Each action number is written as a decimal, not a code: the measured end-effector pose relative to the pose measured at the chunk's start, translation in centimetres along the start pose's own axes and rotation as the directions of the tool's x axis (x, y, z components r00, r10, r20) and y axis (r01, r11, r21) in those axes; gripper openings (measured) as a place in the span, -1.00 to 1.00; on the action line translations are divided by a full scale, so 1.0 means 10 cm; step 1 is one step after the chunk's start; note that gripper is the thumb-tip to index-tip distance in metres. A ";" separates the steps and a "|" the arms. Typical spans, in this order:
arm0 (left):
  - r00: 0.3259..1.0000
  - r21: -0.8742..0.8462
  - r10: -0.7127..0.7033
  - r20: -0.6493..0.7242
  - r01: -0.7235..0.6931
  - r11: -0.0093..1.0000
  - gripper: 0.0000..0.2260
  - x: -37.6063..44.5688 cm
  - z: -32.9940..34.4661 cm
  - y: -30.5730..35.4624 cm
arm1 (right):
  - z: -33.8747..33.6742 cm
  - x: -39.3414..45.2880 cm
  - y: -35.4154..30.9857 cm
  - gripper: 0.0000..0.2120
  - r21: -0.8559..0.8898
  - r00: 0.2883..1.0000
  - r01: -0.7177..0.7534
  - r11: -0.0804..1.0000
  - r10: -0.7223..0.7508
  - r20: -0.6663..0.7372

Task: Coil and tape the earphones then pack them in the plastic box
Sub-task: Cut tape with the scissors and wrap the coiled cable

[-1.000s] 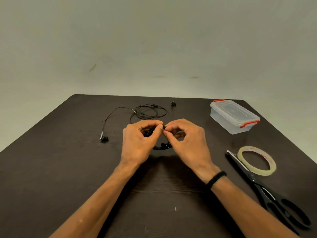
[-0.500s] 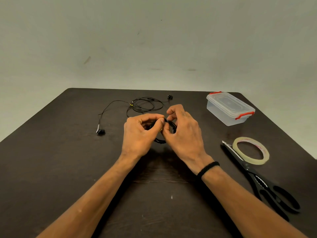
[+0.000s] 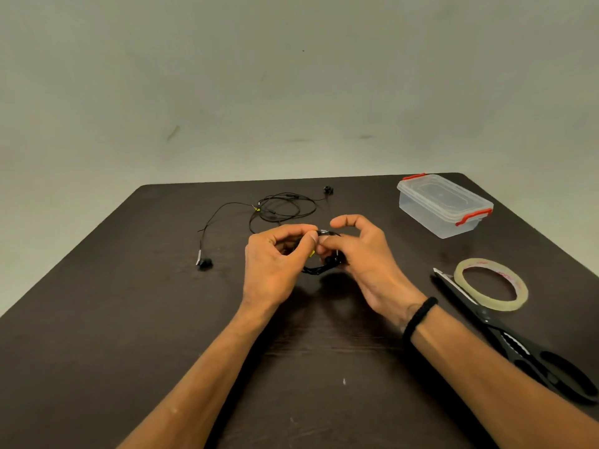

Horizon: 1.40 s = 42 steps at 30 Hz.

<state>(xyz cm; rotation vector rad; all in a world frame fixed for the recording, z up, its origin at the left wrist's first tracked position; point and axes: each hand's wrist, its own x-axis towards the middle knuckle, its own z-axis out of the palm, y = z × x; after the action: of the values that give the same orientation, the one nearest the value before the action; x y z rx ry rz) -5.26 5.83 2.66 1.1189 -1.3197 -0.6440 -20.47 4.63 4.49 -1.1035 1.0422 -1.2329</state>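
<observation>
My left hand (image 3: 274, 264) and my right hand (image 3: 363, 257) meet over the middle of the dark table (image 3: 113, 319). Between them they pinch a small coil of black earphones (image 3: 319, 268). Part of the coil shows below the fingers; the rest is hidden. A shiny strip, seemingly tape, sits on the coil's top between my thumbs. My right index finger is lifted off the coil. A second, loose pair of black earphones (image 3: 278, 209) lies uncoiled behind my hands. The clear plastic box (image 3: 444, 204) with red clips stands shut at the back right.
A roll of clear tape (image 3: 491, 283) lies at the right, beside black scissors (image 3: 518, 338) that point toward the table's middle. One earbud (image 3: 204, 262) of the loose pair rests at the left. A pale wall rises behind the table.
My right index finger has lifted away from the coil while the thumbs stay pinched on it. The coil has turned a little between my hands.
</observation>
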 end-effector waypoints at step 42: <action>0.998 0.027 0.064 0.008 -0.064 0.998 -0.88 0.02 -0.07 -0.04 | -0.17 0.05 -0.08 -0.69 -0.116 0.967 0.237 0.965 -0.223 0.124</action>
<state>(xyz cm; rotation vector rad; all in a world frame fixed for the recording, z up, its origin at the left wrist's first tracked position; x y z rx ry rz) -4.48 5.70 2.45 1.0928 -1.3683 -0.5854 -22.26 3.97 5.00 -1.4098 0.9402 -1.2842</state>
